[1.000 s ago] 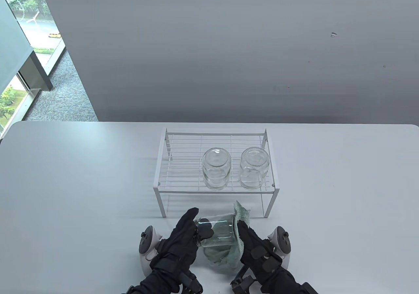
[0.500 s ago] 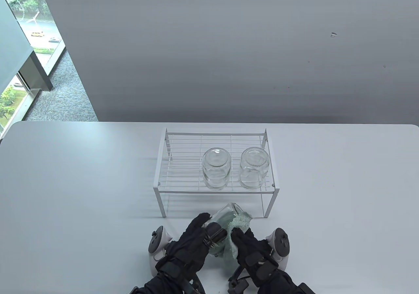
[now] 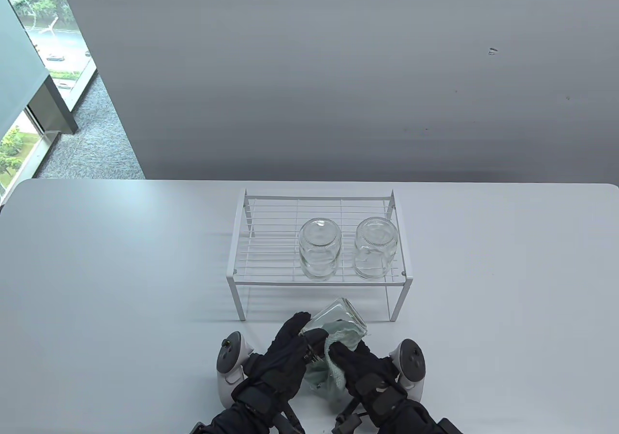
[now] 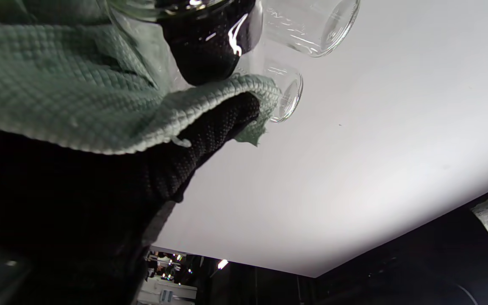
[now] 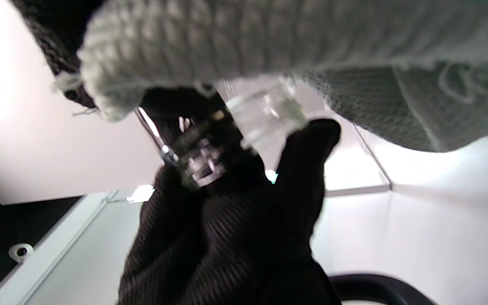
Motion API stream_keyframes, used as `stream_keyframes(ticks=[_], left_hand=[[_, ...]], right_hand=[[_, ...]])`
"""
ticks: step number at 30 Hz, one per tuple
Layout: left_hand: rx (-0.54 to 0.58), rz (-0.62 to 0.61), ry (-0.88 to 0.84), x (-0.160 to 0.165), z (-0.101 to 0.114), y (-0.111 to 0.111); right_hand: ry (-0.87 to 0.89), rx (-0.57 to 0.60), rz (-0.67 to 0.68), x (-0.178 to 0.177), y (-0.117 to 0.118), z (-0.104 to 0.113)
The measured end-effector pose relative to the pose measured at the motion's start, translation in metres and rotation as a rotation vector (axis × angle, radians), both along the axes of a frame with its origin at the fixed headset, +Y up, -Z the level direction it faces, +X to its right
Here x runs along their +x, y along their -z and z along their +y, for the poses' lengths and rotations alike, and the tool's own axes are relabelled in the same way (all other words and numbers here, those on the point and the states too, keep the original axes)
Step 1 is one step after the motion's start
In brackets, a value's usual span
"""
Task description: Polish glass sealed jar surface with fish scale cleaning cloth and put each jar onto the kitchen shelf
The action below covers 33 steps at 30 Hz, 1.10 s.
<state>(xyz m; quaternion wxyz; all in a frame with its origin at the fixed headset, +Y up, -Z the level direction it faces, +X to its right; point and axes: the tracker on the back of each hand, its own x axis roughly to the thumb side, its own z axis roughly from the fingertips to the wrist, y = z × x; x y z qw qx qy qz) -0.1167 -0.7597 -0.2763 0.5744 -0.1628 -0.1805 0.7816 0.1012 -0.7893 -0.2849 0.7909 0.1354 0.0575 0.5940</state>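
Both gloved hands work near the table's point(image 3: 121, 260) front edge: the left hand point(image 3: 278, 361) grips a clear glass jar point(image 3: 338, 315) that tilts away toward the shelf, while the right hand point(image 3: 367, 371) holds a pale green, waffle-textured cloth point(image 3: 336, 356) pressed against its side. Three jars show in all. Two more jars point(image 3: 318, 249) point(image 3: 376, 247) stand side by side on the white wire shelf point(image 3: 271, 240).

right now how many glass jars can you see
3. Two stand side by side on the wire shelf: the left jar and the right jar. The third jar is tilted in the hands, in front of the shelf.
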Motion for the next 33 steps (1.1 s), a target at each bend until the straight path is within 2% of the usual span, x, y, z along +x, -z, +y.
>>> stream_keyframes(ticks=[3,5,9,11,14,17,20,23,25,27,29,33], left_hand=[[0.013,0.015,0.052,-0.003,0.002,0.0],[0.035,0.017,0.101,-0.004,0.003,0.0],[0.072,0.036,0.176,-0.006,0.006,-0.001],[0.086,0.057,0.216,-0.007,0.005,-0.001],[0.076,0.07,0.233,-0.009,0.003,0.0],[0.068,0.084,0.241,-0.01,0.002,0.0],[0.118,0.091,0.309,-0.009,0.005,0.0],[0.22,0.074,0.413,-0.004,0.01,-0.002],[0.309,0.043,0.477,0.0,0.015,-0.003],[0.388,0.008,0.54,0.004,0.019,-0.004],[0.445,0.014,0.576,0.005,0.021,-0.006],[0.411,0.003,0.521,0.002,0.019,-0.004]], right_hand=[[0.032,0.021,-0.092,0.012,0.003,0.004],[-0.012,0.064,-0.106,0.018,0.004,0.009],[-0.291,0.3,-0.087,0.022,0.004,0.025],[-0.485,0.441,-0.056,0.019,0.002,0.033],[-0.629,0.608,-0.044,0.011,-0.002,0.043],[-0.82,0.744,-0.03,0.004,-0.007,0.052],[-1.042,0.856,0.016,-0.007,-0.012,0.057],[-1.163,0.883,0.057,-0.015,-0.015,0.057],[-1.165,0.898,0.085,-0.018,-0.016,0.055],[-1.108,0.852,0.094,-0.018,-0.015,0.053],[-0.994,0.738,0.131,-0.014,-0.011,0.047],[-0.807,0.623,0.126,-0.005,-0.003,0.04]])
